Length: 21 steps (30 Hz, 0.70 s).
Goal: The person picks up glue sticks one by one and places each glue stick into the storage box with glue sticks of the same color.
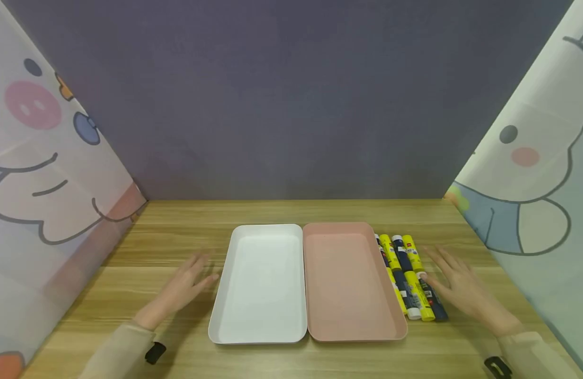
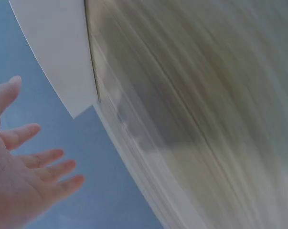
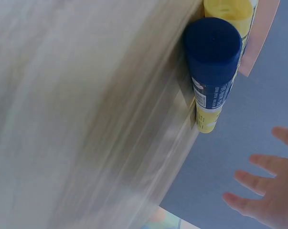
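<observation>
My left hand (image 1: 181,288) is held over the wooden table just left of a white tray (image 1: 268,284), its fingers spread and holding nothing. The left wrist view shows the same hand (image 2: 24,183) with an open palm beside the tray's side. On the other side, my right hand (image 1: 464,289) hovers by two rows of yellow and dark blue glue sticks (image 1: 418,299), with fingers extended. Its thumb appears close to a dark blue glue stick (image 1: 434,302); contact cannot be told. In the right wrist view, the hand (image 3: 272,179) is apart from the blue glue stick (image 3: 213,52).
A pink tray (image 1: 350,284) lies against the white one, its right edge beside the glue sticks and partly hiding some. A dark grey panel (image 1: 291,105) stands behind the table (image 1: 178,226). Cartoon-printed sheets (image 1: 523,173) border both sides.
</observation>
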### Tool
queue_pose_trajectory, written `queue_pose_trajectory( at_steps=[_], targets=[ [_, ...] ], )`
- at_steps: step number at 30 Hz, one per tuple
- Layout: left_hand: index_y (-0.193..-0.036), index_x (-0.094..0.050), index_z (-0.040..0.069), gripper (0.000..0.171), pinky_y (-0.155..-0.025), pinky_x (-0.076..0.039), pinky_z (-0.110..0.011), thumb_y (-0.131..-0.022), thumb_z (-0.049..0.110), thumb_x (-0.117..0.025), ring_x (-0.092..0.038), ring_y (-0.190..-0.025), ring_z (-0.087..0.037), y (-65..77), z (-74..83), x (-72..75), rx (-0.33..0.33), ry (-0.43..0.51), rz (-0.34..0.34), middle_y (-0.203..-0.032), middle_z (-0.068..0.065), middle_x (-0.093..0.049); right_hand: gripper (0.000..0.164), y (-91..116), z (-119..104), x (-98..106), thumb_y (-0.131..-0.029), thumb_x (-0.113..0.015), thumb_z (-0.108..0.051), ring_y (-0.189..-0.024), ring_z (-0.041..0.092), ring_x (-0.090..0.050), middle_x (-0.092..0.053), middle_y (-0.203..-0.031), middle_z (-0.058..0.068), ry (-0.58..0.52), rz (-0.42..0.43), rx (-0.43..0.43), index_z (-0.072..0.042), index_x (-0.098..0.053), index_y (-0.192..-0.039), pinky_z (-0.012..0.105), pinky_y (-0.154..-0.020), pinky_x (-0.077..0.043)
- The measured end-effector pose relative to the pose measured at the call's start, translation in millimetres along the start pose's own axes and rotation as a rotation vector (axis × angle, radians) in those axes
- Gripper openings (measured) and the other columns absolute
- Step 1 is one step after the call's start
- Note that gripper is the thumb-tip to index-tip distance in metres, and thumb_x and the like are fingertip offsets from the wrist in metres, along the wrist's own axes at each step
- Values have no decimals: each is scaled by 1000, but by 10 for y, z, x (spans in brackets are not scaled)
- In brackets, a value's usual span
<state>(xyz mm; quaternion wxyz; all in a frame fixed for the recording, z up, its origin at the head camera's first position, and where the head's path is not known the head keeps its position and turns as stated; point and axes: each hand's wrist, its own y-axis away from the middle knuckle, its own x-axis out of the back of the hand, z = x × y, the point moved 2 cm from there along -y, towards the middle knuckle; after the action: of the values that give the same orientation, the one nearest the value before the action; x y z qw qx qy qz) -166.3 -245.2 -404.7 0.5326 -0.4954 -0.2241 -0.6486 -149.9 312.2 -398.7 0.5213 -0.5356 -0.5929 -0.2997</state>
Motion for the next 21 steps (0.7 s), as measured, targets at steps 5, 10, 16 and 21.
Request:
queue_pose_trajectory(
  at_steps=[5, 10, 16, 21],
  targets=[
    [-129, -35, -7, 52, -85, -35, -59, -89, 21, -52, -37, -112, -50, -17, 41, -73, 80, 154, -64, -128, -32, -35, 65, 24, -8, 6, -88, -51, -37, -109, 57, -30, -29, -131, 33, 5, -31, -33, -6, -26, -138, 69, -81, -24],
    [-125, -39, -10, 46, -78, -45, -44, -91, 19, -50, -51, -100, -40, -42, 52, -127, 189, 296, -95, -117, -28, -48, 59, 52, -4, -26, -88, -51, -36, -107, 56, -34, -33, -127, 34, -15, -32, -43, 1, -36, -131, 68, -79, -28],
    [-127, -33, -14, 48, -71, -50, -34, -91, 13, -49, -57, -92, -34, -40, 27, -194, 314, 633, -171, -111, -31, -50, 48, 78, -9, -52, -89, -52, -30, -100, 54, -42, -44, -117, 33, -36, -19, -45, 4, -44, -122, 63, -76, -34],
    [-129, -26, -16, 50, -68, -50, -33, -90, 8, -48, -59, -88, -31, -39, 7, -253, 336, 795, -214, -109, -34, -47, 43, 79, 11, -48, -89, -53, -24, -100, 53, -44, -46, -115, 34, -59, -12, -48, 6, -48, -119, 61, -79, -35]
  ],
)
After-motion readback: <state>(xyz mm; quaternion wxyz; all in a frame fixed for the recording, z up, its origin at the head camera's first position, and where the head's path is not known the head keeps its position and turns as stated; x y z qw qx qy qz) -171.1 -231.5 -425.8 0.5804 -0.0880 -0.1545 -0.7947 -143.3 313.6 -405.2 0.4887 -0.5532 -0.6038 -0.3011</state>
